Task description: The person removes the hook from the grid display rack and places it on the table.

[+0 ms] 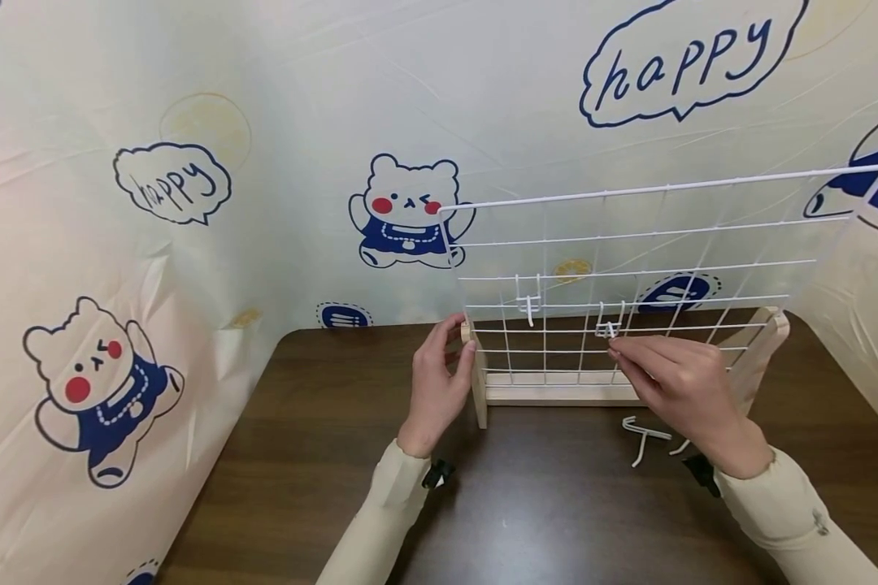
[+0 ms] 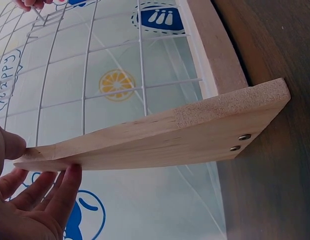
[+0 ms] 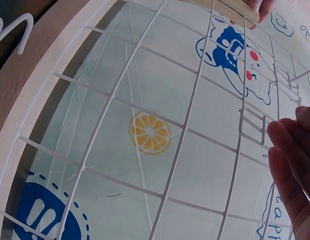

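A white wire grid rack [image 1: 593, 240] stands in a light wooden stand [image 1: 563, 396]. At its left side, my left hand [image 1: 442, 382] grips the wooden side piece [image 2: 145, 137], thumb on one face and fingers on the other. My right hand [image 1: 680, 386] pinches the end of a white metal hook [image 1: 609, 329] that sits against the grid wires; the fingertips partly hide it. A second white hook [image 1: 529, 305] hangs on the grid to the left and a little higher. In the right wrist view, the bracket of the pinched hook [image 3: 253, 127] lies beside my right fingers [image 3: 282, 132].
Loose white hooks [image 1: 644, 435] lie on the dark wooden table [image 1: 322, 455], partly under my right forearm. The right wooden side piece [image 1: 761, 345] stands behind my right hand. A printed cloth [image 1: 278, 97] hangs behind and to the left of the table.
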`<state>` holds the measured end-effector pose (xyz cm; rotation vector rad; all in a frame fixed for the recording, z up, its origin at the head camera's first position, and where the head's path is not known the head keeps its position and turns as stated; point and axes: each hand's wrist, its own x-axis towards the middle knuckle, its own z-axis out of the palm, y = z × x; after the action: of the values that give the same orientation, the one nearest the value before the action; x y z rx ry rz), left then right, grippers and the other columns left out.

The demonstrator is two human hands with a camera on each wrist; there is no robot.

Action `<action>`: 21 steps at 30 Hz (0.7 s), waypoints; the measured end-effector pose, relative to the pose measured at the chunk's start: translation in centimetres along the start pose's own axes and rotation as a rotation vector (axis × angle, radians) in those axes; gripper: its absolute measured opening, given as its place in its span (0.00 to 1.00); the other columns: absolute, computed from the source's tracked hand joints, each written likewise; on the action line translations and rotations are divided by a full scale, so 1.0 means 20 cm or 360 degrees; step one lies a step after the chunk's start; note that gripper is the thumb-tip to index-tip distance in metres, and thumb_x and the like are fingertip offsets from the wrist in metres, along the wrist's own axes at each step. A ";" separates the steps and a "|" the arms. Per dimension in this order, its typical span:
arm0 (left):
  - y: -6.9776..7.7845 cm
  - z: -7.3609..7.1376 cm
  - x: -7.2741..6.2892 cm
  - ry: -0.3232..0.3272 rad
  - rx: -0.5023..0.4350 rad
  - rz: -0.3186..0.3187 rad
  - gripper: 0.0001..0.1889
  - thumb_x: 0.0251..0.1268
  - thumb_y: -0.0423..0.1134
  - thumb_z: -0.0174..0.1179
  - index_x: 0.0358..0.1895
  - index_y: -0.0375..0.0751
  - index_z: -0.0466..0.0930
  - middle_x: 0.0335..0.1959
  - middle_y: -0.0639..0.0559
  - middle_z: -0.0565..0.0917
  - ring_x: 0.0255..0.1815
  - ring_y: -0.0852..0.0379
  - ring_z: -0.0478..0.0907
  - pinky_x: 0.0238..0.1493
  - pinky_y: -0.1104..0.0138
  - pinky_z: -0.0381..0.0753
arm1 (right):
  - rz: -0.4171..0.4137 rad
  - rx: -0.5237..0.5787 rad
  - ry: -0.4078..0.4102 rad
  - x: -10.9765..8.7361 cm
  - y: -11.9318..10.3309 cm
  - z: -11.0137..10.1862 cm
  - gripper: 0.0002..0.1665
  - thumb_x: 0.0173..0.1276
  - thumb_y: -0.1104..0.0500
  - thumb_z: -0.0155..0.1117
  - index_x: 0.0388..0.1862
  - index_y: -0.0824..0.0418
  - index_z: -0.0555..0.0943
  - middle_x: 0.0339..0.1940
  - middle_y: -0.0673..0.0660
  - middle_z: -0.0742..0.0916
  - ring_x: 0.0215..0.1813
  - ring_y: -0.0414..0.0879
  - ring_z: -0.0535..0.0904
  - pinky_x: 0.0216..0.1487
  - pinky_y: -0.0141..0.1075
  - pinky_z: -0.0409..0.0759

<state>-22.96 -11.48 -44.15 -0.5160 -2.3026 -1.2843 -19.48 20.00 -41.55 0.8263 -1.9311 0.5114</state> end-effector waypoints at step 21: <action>0.00 0.00 0.00 0.0003 -0.0013 0.0004 0.19 0.78 0.36 0.60 0.68 0.40 0.75 0.61 0.39 0.84 0.60 0.47 0.86 0.51 0.53 0.91 | 0.0005 0.0026 0.0266 -0.01 0.01 0.03 0.25 0.82 0.50 0.58 0.35 0.64 0.92 0.29 0.59 0.93 0.27 0.55 0.90 0.29 0.51 0.85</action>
<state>-22.99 -11.49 -44.20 -0.5199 -2.2952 -1.2933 -19.96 19.89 -42.06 0.7662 -1.7772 0.5805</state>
